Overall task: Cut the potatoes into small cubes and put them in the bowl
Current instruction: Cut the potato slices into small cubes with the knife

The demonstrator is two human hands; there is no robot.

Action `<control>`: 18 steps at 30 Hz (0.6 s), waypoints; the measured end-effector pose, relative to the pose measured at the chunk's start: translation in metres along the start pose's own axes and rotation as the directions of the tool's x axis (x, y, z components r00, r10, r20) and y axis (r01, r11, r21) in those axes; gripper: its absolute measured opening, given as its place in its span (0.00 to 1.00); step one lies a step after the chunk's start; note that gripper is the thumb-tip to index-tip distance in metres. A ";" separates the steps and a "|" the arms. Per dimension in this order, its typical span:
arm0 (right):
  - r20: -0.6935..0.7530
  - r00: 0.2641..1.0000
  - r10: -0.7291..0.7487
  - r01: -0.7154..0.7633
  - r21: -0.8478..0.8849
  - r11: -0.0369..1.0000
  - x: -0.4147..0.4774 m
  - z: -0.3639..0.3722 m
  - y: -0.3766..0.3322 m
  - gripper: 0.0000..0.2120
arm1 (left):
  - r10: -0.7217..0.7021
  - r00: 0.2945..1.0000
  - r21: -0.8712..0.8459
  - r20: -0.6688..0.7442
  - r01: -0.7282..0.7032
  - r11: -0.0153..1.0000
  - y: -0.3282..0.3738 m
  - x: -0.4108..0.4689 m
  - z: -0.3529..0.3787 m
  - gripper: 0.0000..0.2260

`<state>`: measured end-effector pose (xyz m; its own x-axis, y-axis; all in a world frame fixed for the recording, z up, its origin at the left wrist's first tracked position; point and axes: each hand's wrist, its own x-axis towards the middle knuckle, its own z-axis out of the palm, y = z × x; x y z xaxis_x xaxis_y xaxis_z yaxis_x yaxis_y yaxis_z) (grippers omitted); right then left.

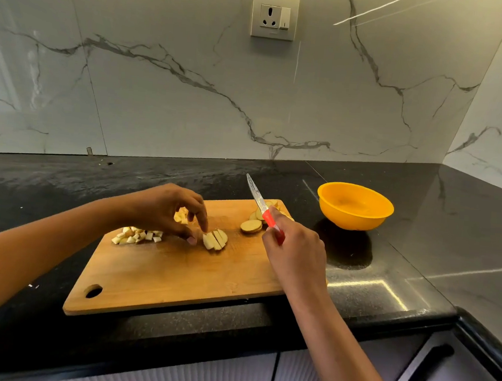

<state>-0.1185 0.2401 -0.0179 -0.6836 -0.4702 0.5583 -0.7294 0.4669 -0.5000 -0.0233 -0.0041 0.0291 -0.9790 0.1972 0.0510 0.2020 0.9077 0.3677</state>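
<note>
A wooden cutting board (pixel 175 275) lies on the black counter. At its middle sits a potato slice cut into strips (pixel 215 239), and the fingertips of my left hand (pixel 166 210) touch its left side. Small potato cubes (pixel 138 236) are piled at the board's left, with a few more cubes (pixel 181 215) behind my fingers. Round potato slices (pixel 252 225) lie at the board's far right. My right hand (pixel 293 251) grips a red-handled knife (pixel 260 205), blade raised and pointing away over those slices. An orange bowl (pixel 354 206) stands to the right of the board and looks empty.
A marble backsplash with a wall socket (pixel 274 16) rises behind the counter. The counter turns a corner at the right. White cabinet fronts with a black handle (pixel 430 365) sit below the counter's front edge, over which the board's near corner hangs slightly.
</note>
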 end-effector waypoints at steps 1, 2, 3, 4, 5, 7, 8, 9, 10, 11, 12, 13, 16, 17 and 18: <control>0.002 1.000 0.000 0.000 0.000 1.000 0.000 0.000 0.000 0.21 | 0.018 1.000 0.037 0.008 -0.018 0.999 0.000 -0.002 0.003 0.17; 0.003 1.000 0.001 -0.001 -0.001 1.000 0.000 0.000 0.000 0.21 | 0.038 0.999 0.086 0.009 -0.038 0.996 0.000 -0.002 0.005 0.15; 0.003 1.000 0.003 -0.003 -0.003 1.000 0.000 0.000 0.000 0.22 | 0.067 0.998 0.136 -0.002 -0.066 0.989 0.001 -0.002 0.007 0.16; 0.003 1.000 0.004 -0.004 -0.006 1.000 0.000 0.000 0.000 0.22 | 0.101 0.995 0.182 -0.023 -0.095 0.979 0.001 -0.002 0.009 0.17; 0.003 1.000 0.006 -0.006 -0.010 1.000 0.000 -0.001 0.000 0.22 | 0.136 0.990 0.221 -0.048 -0.122 0.968 0.001 -0.002 0.009 0.18; 0.003 1.000 0.009 -0.008 -0.010 1.000 0.000 0.000 -0.001 0.22 | 0.181 0.979 0.265 -0.096 -0.150 0.953 0.002 -0.001 0.009 0.19; 0.004 1.000 0.009 -0.009 -0.008 1.000 0.000 0.000 -0.001 0.21 | 0.198 0.973 0.271 -0.116 -0.161 0.949 0.003 -0.001 0.009 0.18; 0.004 1.000 0.009 -0.009 -0.005 1.000 0.000 0.000 -0.001 0.21 | 0.218 0.968 0.276 -0.126 -0.177 0.945 0.004 0.000 0.010 0.18; 0.004 1.000 0.009 -0.009 -0.003 1.000 0.000 0.000 -0.001 0.21 | 0.241 0.962 0.288 -0.128 -0.196 0.937 0.005 0.001 0.011 0.18; 0.005 1.000 0.010 -0.010 -0.001 1.000 0.000 0.000 -0.001 0.21 | 0.265 0.956 0.306 -0.125 -0.217 0.927 0.005 0.002 0.012 0.17; 0.006 1.000 0.012 -0.012 0.000 1.000 0.000 -0.001 -0.001 0.21 | 0.284 0.951 0.323 -0.124 -0.232 0.918 0.005 0.003 0.014 0.18; 0.007 1.000 0.013 -0.013 -0.001 1.000 0.000 -0.001 -0.001 0.21 | 0.294 0.947 0.331 -0.130 -0.238 0.913 0.006 0.004 0.016 0.18; 0.007 1.000 0.011 -0.011 -0.004 1.000 0.000 -0.001 -0.001 0.22 | 0.299 0.943 0.336 -0.148 -0.237 0.912 0.007 0.006 0.018 0.16; 0.007 1.000 0.013 -0.013 -0.005 1.000 0.000 -0.002 -0.001 0.22 | 0.306 0.940 0.346 -0.149 -0.240 0.907 0.007 0.007 0.019 0.16; 0.008 1.000 0.015 -0.015 -0.006 1.000 0.000 -0.002 -0.001 0.22 | 0.315 0.937 0.354 -0.151 -0.246 0.902 0.007 0.008 0.019 0.16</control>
<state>-0.1179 0.2410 -0.0162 -0.6945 -0.4693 0.5453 -0.7190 0.4783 -0.5042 -0.0291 0.0111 0.0148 -0.8579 0.4144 0.3038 0.4323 0.9017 -0.0092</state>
